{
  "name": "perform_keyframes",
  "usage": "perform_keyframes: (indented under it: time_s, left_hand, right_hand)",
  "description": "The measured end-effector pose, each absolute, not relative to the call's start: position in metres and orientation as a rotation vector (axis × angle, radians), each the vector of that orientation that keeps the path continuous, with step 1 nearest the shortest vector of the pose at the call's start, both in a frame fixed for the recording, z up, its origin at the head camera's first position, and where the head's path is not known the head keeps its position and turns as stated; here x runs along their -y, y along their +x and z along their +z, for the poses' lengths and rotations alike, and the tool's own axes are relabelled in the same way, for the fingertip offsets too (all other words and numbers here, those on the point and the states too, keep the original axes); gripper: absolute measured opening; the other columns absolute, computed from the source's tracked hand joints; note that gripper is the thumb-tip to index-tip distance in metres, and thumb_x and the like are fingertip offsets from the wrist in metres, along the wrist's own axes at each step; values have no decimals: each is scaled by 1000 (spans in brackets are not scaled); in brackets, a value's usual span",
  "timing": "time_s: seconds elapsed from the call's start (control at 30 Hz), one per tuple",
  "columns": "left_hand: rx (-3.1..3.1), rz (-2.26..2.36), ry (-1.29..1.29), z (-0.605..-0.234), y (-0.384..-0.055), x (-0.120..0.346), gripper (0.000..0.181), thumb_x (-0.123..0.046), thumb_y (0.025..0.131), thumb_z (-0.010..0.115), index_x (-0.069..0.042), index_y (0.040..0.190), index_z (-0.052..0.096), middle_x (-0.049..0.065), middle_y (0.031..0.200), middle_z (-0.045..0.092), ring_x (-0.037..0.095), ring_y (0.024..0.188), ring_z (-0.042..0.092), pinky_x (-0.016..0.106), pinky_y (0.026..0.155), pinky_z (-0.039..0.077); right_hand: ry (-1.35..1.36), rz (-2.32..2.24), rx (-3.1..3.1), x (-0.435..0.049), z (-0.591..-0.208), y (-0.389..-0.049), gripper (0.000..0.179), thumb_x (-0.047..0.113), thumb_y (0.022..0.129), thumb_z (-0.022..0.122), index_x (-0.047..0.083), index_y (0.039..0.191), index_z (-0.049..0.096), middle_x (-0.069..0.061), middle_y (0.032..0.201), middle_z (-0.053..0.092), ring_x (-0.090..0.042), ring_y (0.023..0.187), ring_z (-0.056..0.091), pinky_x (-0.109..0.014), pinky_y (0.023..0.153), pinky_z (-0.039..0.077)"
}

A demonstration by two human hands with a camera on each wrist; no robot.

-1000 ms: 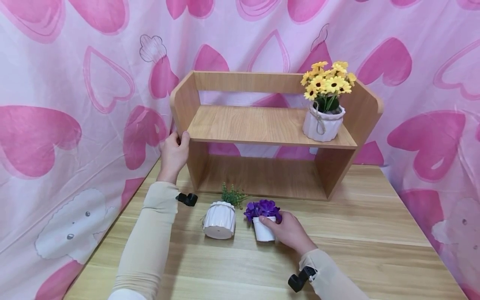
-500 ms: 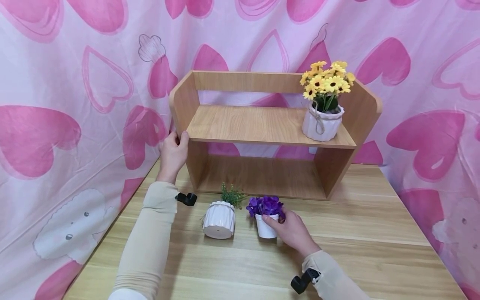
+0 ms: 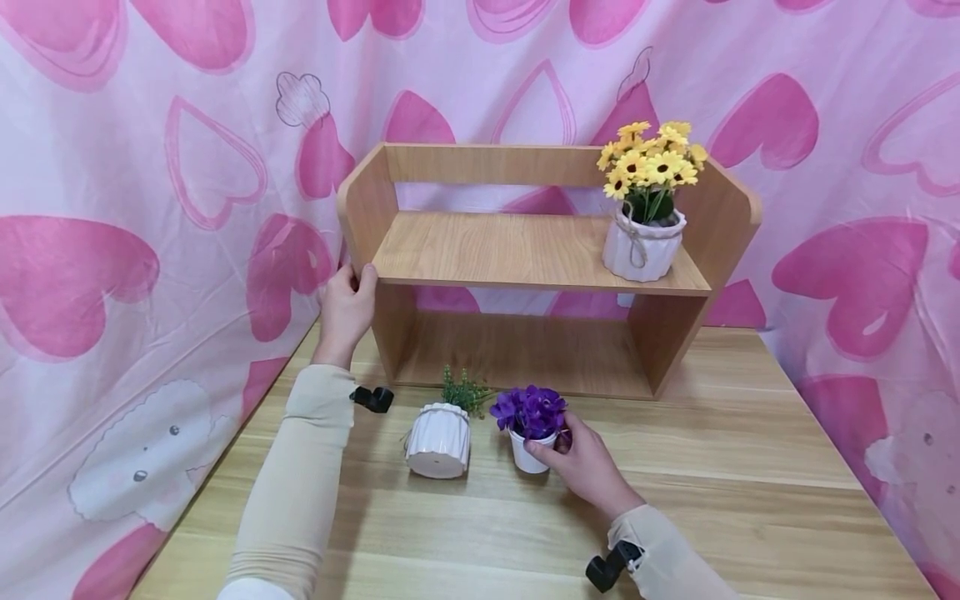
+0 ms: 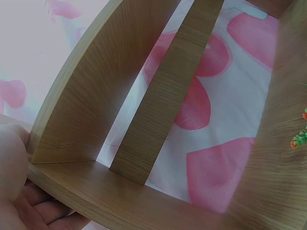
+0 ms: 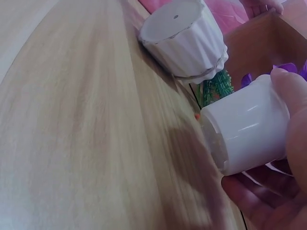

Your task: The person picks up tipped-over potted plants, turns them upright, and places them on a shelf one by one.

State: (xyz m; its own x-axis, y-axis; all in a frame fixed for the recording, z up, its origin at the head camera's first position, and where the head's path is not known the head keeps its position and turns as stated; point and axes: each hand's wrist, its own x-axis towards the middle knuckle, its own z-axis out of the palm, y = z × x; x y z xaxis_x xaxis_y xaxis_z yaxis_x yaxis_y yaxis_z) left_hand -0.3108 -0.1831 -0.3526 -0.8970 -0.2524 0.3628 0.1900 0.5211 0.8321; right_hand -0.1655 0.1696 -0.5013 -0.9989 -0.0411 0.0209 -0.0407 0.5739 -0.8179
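My left hand (image 3: 347, 310) grips the left side panel of a two-tier wooden shelf (image 3: 480, 250), thumb at the front edge by the upper board. In the left wrist view its fingers (image 4: 53, 211) curl around behind the panel. With my right hand (image 3: 588, 467) I hold a small white flowerpot (image 5: 249, 127) of purple flowers (image 3: 531, 411), thumb on the near side and fingers beneath. A shadow falls on the table below this pot. Just left of it, a ribbed white pot with a green plant (image 3: 438, 442) lies on its side, base toward me.
On the right end of the upper board stands a white pot (image 3: 643, 246) with yellow daisies (image 3: 652, 162). Pink heart-patterned cloth (image 3: 225, 267) hangs behind and left of the wooden table (image 3: 750, 467). Black wrist cameras (image 3: 611, 567) sit on both sleeves.
The purple-flower pot has risen slightly and tipped, so its rim now shows more under the flowers. My right hand has shifted a little right with it; my left hand stays put.
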Motion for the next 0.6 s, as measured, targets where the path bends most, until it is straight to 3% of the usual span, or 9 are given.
perform_keyframes:
  time_s: [0.17,0.37,0.6]
  left_hand:
    - [2318,-1353,53,-353,-311,183,53,-45,110,47,0,128,69,23,129,71,34,112,63,50,102,53]
    - [2304,-1321,61,-354,-310,182,50,-44,110,47,2,110,67,24,108,69,34,100,60,41,86,48]
    - [2305,-1314,48,-352,-311,181,49,-42,110,48,3,112,68,25,114,71,36,104,62,47,91,50]
  right_hand:
    - [-114,-1480,-2798,-172,-506,-165,72,38,89,89,5,145,58,-19,137,71,-35,128,68,-55,110,54]
    - [-188,-1517,-2791,-175,-512,-163,73,32,86,92,6,145,58,-19,136,72,-37,127,69,-58,113,51]
    - [-235,-1499,-2810,-179,-514,-161,78,32,85,93,8,149,55,-19,141,69,-40,133,65,-61,117,47]
